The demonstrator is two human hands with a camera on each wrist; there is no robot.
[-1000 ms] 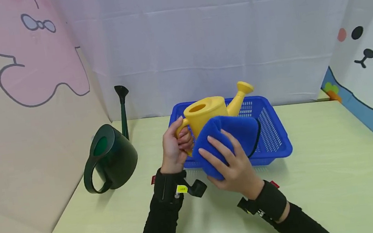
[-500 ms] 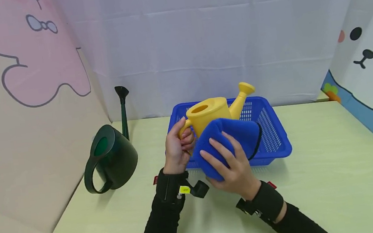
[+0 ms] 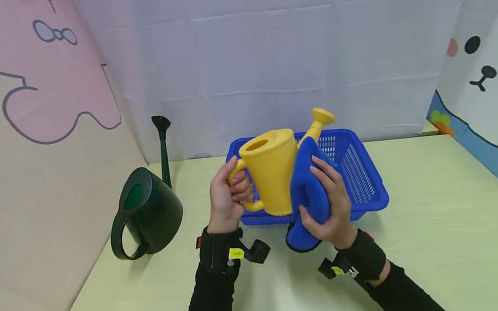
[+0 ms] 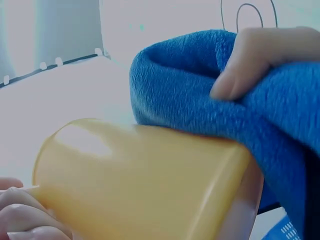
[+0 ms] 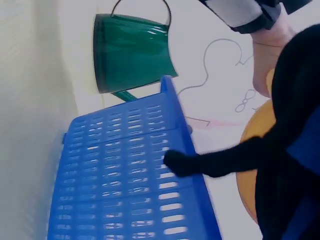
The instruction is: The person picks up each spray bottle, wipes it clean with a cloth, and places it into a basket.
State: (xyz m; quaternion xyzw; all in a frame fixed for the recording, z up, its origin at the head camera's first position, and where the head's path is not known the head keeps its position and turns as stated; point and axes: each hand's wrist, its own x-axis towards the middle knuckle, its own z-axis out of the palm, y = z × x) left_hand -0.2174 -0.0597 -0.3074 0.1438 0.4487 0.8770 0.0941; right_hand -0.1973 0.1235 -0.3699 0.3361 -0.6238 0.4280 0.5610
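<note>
My left hand grips the handle of a yellow watering can, held up in front of the blue basket with its spout toward the right. Bunched in my right hand is a blue cloth with a dark edge, pressed against the can's right side below the spout. In the left wrist view the plush cloth lies along the can's body, a finger or thumb pushing into its fold. The lower end of the cloth hangs beneath my right hand.
Behind the can stands a blue perforated basket on the pale green table. A dark green watering can stands at the left, its long spout pointing up. A white curtain hangs at the back.
The cloth has shifted from the can's front to its right side, and its dark edge has swung down. My right hand has turned with it. The can has moved slightly left, showing more body.
</note>
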